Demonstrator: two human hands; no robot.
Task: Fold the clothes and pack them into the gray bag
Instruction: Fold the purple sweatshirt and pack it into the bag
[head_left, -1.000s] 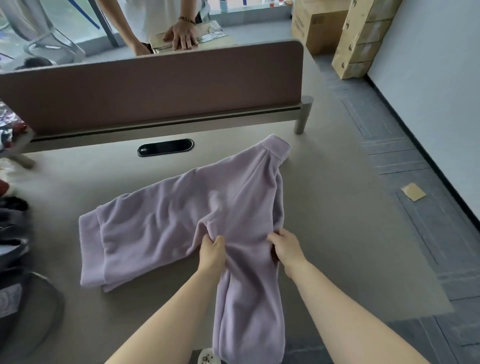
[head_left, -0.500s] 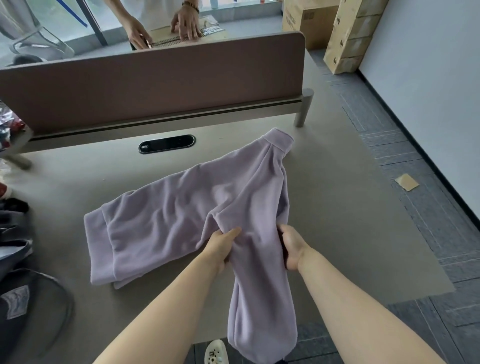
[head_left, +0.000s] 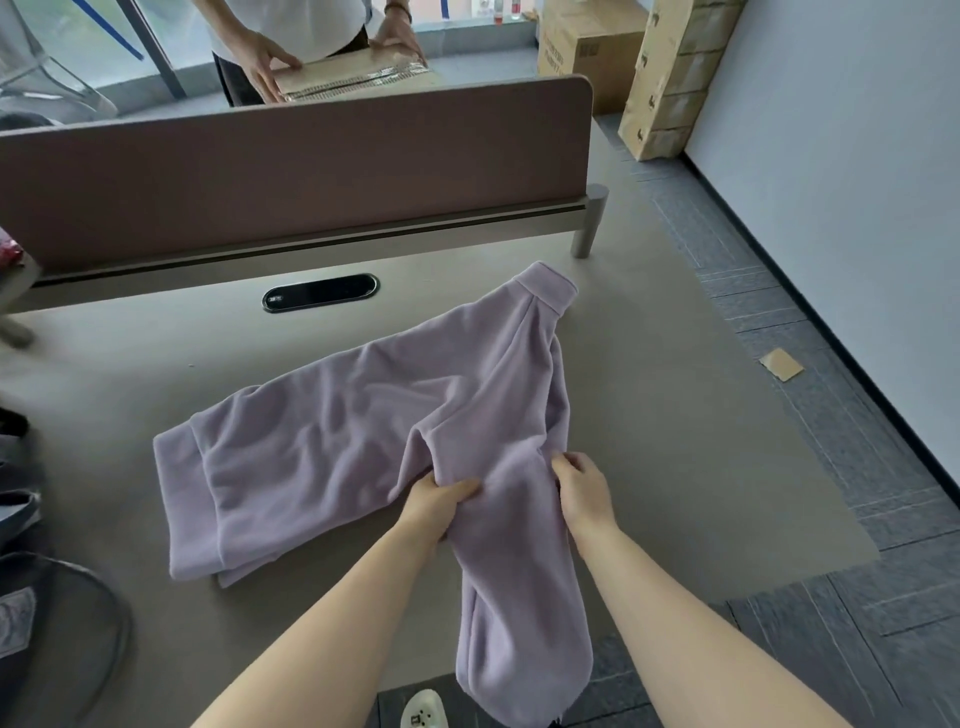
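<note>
Lilac fleece sweatshirt (head_left: 363, 441) lies spread on the counter (head_left: 675, 467), wrinkled. Its hem band is toward the counter's left side and its collar (head_left: 545, 286) toward the far right, near the post of the divider panel (head_left: 291, 171). One sleeve (head_left: 519, 597) runs from the garment's middle toward the near edge of the counter and hangs over that edge, cuff end below the counter line.

Left hand (head_left: 441, 501): closed, fingers pinching a bunch of fabric where the sleeve meets the body, on the sleeve's left side. Right hand (head_left: 582, 488): fingers curled onto the sleeve's right edge, just across from the left hand; grip on the fabric, thumb side hidden. The two hands sit near each other with the sleeve's width between them, both over the near half of the counter.

Cable grommet (head_left: 319, 293) in the counter surface, beyond the sweatshirt, near the far edge. Dark items at the counter's left edge, only partly in view; cannot tell what they are. Another person's hands rest on a flat package (head_left: 353, 78) behind the divider
</note>
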